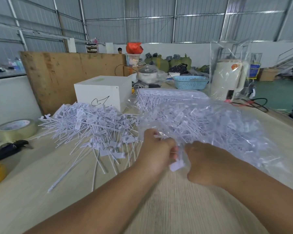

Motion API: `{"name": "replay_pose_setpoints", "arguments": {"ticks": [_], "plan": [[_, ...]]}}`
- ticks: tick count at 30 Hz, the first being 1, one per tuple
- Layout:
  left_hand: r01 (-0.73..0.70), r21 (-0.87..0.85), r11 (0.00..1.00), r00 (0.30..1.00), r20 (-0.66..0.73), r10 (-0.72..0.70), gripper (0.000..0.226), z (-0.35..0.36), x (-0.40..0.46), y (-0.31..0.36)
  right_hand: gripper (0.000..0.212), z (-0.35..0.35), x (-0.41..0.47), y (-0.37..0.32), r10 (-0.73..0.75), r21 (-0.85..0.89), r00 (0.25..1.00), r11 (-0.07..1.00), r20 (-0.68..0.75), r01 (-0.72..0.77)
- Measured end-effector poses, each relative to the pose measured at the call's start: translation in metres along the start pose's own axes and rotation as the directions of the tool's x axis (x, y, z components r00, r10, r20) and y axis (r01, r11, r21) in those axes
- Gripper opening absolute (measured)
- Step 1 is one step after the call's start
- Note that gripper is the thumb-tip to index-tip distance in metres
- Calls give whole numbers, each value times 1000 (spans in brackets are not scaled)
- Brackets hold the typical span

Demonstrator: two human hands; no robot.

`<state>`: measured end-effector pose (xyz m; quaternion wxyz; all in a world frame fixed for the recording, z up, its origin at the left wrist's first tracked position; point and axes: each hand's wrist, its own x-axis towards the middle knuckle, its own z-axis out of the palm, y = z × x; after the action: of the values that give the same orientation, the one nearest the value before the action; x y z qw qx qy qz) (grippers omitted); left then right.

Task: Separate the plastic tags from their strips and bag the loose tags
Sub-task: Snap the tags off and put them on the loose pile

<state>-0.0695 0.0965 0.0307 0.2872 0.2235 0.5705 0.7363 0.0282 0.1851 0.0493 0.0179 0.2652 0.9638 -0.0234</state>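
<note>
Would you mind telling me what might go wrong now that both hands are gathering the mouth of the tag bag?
1. The left hand and right hand pinch thin film; the stiff tags could pierce the clear bag.
2. If the grip slips, bagged tags may spill into the loose pile, mixing sorted with unsorted.

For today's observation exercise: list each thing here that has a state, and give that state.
Left hand: grips the bag's mouth.
Right hand: grips the bag's mouth.
Bag: full of tags, mouth gathered.
Tags: loose pile on table.
Tape roll: lying flat.
Basket: upright.
</note>
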Motion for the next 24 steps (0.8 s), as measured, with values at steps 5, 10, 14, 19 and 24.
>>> {"name": "replay_pose_setpoints", "arguments": {"ticks": [5,10,14,19,24], "plan": [[-257,457,852,966,140,216,26,-1,0,-8,25,12,2,-2,137,-47,986,989,-94,-142],[-471,672,572,882,358,307,57,-2,7,-14,17,18,-4,-5,14,76,986,997,-164,-2],[-546,830,115,790,464,399,57,0,15,-22,26,21,-10,-6,-77,-48,970,997,-232,67],[-404,896,-181,864,439,244,64,16,33,-32,25,17,-21,-2,-58,22,986,998,-153,62],[-283,928,-244,953,301,42,79,37,53,-25,26,15,-35,2,-83,61,990,994,-115,90]]}}
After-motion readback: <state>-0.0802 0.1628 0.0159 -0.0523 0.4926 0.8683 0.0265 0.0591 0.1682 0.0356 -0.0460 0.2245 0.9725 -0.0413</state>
